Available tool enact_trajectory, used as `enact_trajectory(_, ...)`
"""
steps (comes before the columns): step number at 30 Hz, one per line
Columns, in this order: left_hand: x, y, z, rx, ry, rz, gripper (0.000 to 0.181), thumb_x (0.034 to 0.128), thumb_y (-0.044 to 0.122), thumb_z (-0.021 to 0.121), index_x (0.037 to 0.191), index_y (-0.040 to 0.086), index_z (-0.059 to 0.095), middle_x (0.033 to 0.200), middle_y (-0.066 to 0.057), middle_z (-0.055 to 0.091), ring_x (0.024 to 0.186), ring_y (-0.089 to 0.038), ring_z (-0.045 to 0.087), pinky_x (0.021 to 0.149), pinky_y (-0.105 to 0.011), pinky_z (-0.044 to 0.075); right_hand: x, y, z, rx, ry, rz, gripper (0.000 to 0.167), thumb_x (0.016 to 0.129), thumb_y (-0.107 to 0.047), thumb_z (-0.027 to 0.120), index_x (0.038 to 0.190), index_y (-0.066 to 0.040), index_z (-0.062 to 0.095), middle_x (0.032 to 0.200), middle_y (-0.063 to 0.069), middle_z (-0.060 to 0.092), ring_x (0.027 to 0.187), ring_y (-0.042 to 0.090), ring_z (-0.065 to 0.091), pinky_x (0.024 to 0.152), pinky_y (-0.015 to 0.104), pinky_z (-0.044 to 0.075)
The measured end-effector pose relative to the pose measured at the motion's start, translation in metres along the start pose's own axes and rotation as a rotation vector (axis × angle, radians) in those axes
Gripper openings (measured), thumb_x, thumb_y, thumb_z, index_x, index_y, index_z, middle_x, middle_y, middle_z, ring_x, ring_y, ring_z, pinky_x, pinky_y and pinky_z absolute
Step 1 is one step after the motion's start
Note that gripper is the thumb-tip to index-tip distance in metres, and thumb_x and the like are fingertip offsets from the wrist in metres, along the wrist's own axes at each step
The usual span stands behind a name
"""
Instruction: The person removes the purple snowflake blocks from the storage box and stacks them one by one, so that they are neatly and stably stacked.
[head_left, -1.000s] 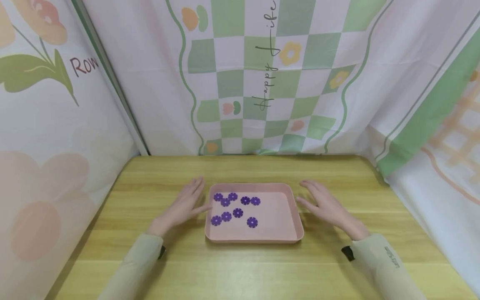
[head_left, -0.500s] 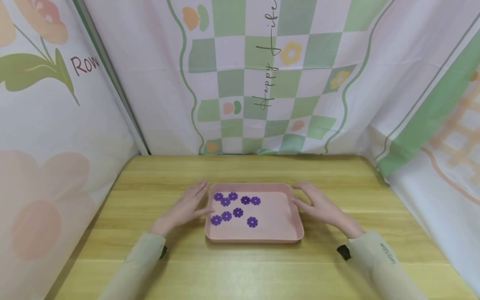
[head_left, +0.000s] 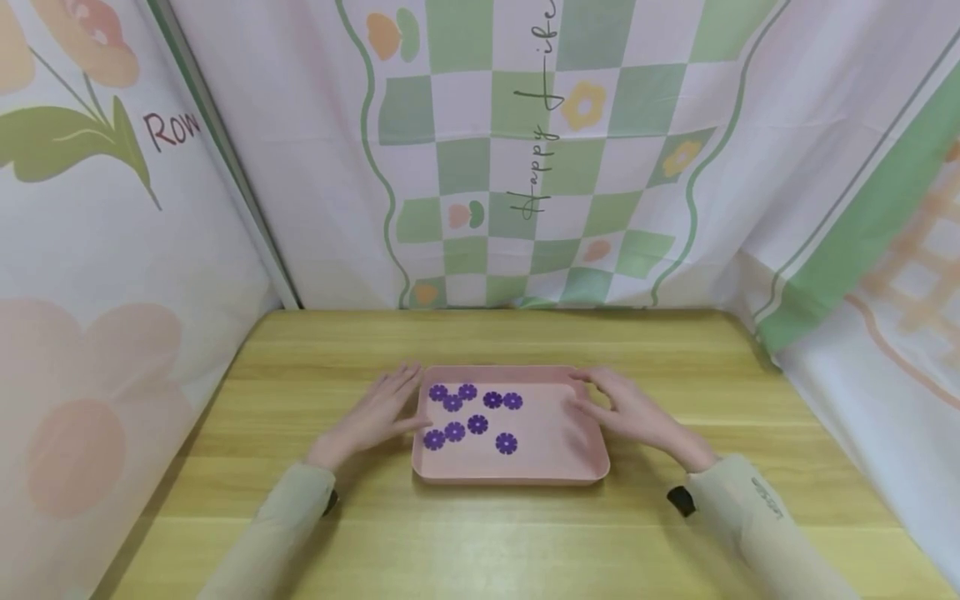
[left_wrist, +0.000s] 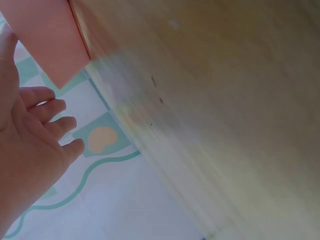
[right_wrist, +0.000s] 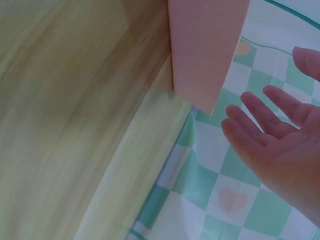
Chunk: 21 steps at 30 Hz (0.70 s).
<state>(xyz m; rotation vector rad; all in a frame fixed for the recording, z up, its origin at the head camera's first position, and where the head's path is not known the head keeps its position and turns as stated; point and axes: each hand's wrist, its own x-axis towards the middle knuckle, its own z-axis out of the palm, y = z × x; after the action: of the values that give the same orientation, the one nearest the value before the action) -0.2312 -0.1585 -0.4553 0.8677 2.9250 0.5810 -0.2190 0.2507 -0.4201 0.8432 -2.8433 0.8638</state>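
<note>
Sleeve lettering (head_left: 767,497) blurred; pink tray (right_wrist: 205,47) cut off in both wrist views.

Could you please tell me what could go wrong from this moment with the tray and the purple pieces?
The purple pieces lie apparently loose in the pink tray, mostly in its left half; if it tilts, they could slide. The left hand is over the left wall, close to some pieces, so its fingers might nudge them. The right hand shows no firm grip, so an early lift might be uneven.

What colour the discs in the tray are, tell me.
Purple: the discs show best in the head view.
</note>
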Motion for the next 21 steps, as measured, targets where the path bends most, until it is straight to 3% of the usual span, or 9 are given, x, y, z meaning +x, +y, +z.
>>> enact_trajectory(12,0.000,0.001,0.000,0.008,0.007,0.002,0.084,0.0951,0.047,0.060,0.155,0.000,0.024,0.163,-0.020,0.024,0.152,-0.041,0.020,0.126,-0.059,0.014,0.009,-0.008,0.006,0.119,-0.080,-0.013,0.044,0.101,-0.022,0.058,0.138,0.001,0.052,0.136,0.022,0.061,0.123,0.040,0.060,0.103,0.055,0.053)
enact_trajectory(21,0.000,0.001,0.000,0.024,-0.014,0.002,0.086,0.0950,0.051,0.057,0.156,0.002,0.022,0.163,-0.018,0.023,0.153,-0.039,0.018,0.127,-0.056,0.013,0.013,-0.016,0.012,0.202,-0.157,-0.022,0.036,0.099,-0.013,0.059,0.130,0.003,0.055,0.130,0.025,0.061,0.118,0.041,0.062,0.100,0.054,0.055)
